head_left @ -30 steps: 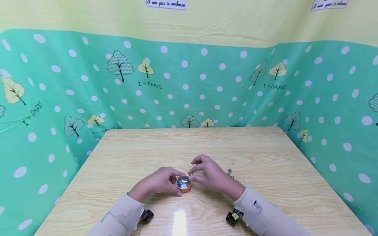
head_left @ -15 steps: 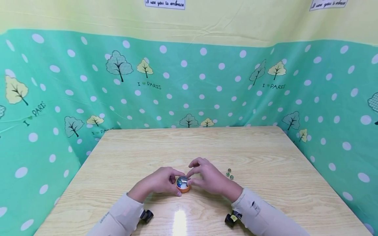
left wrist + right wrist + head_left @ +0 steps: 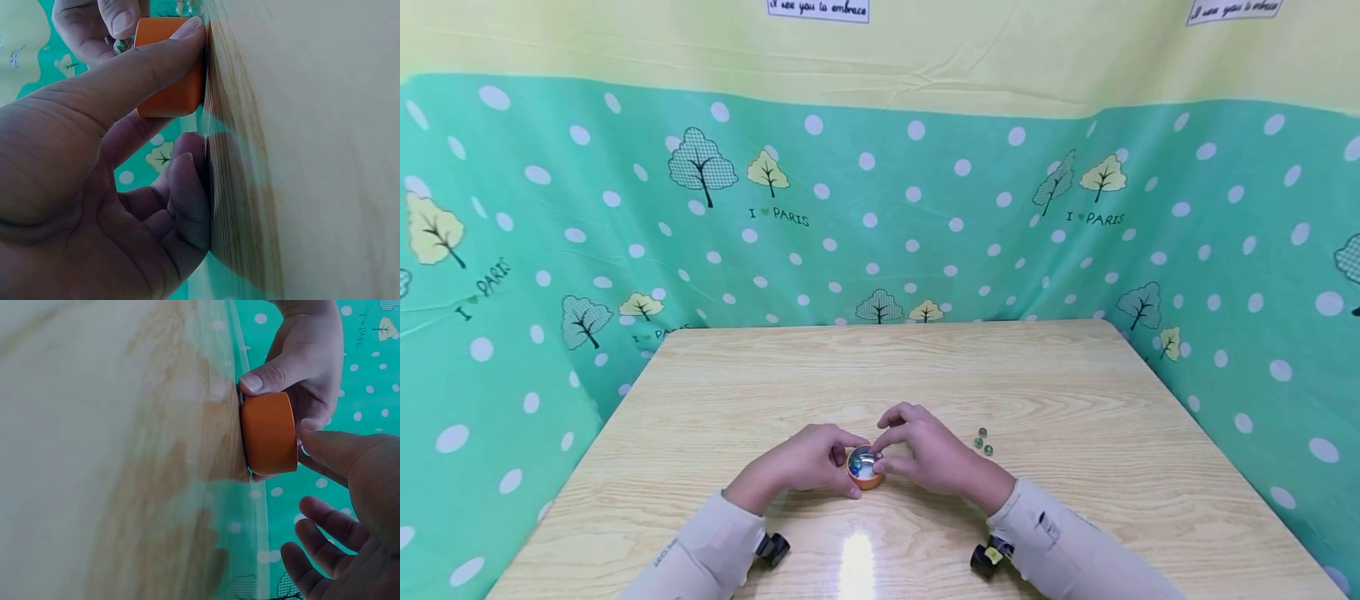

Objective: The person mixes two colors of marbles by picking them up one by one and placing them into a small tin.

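Observation:
A small round orange cup point(image 3: 867, 483) with a shiny inside stands on the wooden table. My left hand point(image 3: 815, 457) grips its side, thumb in front and fingers behind; the left wrist view shows the thumb across the orange wall point(image 3: 172, 100). Blue and other dark glassy marbles point(image 3: 854, 470) lie inside the cup. At the right rim, my right hand point(image 3: 928, 450) pinches a greenish marble point(image 3: 121, 45) between thumb and index finger, its other fingers spread. In the right wrist view, the cup point(image 3: 270, 434) hides that marble and the cup's contents.
Three greenish glass marbles point(image 3: 978, 443) lie close together on the table point(image 3: 880, 375), right of my right hand. A green and yellow printed curtain point(image 3: 775, 258) surrounds the table at the back and sides. A light reflection shows near the front.
My right hand has moved left and slightly down, bringing the marble to the cup's rim; over the last half second it hardly moves. The left hand stays on the cup.

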Demonstrator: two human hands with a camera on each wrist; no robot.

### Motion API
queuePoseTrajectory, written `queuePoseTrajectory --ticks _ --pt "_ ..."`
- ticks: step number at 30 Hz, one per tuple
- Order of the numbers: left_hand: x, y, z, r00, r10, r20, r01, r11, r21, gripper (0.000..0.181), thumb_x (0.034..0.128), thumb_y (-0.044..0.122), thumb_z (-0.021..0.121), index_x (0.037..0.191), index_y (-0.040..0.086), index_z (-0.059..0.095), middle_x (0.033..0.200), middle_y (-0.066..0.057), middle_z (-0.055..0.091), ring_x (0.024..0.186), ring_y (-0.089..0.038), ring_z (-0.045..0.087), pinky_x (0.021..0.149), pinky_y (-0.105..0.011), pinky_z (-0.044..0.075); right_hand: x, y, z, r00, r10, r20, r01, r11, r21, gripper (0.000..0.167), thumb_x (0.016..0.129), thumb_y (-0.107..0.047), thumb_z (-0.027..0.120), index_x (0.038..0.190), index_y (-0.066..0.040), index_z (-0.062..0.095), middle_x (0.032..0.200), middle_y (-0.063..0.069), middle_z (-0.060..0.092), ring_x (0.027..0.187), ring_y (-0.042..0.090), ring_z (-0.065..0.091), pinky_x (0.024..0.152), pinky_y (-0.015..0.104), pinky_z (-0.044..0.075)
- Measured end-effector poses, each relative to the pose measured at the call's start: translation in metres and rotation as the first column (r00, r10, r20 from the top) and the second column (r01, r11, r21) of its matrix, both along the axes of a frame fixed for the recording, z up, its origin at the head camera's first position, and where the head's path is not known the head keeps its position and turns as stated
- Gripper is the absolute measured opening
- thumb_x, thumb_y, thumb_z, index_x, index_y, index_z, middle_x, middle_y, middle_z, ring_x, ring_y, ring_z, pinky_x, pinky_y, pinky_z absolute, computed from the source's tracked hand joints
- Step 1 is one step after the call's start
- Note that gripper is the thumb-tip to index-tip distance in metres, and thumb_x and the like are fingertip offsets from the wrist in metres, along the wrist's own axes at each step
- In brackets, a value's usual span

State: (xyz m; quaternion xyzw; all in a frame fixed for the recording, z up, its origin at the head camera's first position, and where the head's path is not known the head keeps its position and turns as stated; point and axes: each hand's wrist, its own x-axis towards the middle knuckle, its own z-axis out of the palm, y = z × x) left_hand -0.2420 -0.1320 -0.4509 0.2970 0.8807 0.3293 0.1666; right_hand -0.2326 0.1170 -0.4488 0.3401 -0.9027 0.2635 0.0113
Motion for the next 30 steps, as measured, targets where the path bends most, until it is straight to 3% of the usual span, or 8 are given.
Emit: queuePoseTrajectory --ticks 30 --pt "-0.0031 -0.0014 -0.0043 1.000 -0.018 -0.003 0.018 1.000 0.001 0.055 0.0771 0.033 0.093 0.128 0.035 0.072 0.076 0.006 0.065 0.064 -0.007 0.051 0.057 -0.023 0.042 0.0013 0.0002 -0.0005 1.000 0.019 0.018 -0.018 1.000 -0.024 0.017 0.092 -0.035 0.080 0.107 -0.029 0.081 0.133 0.003 0.061 0.124 0.018 0.053 0.105 0.044 0.047"
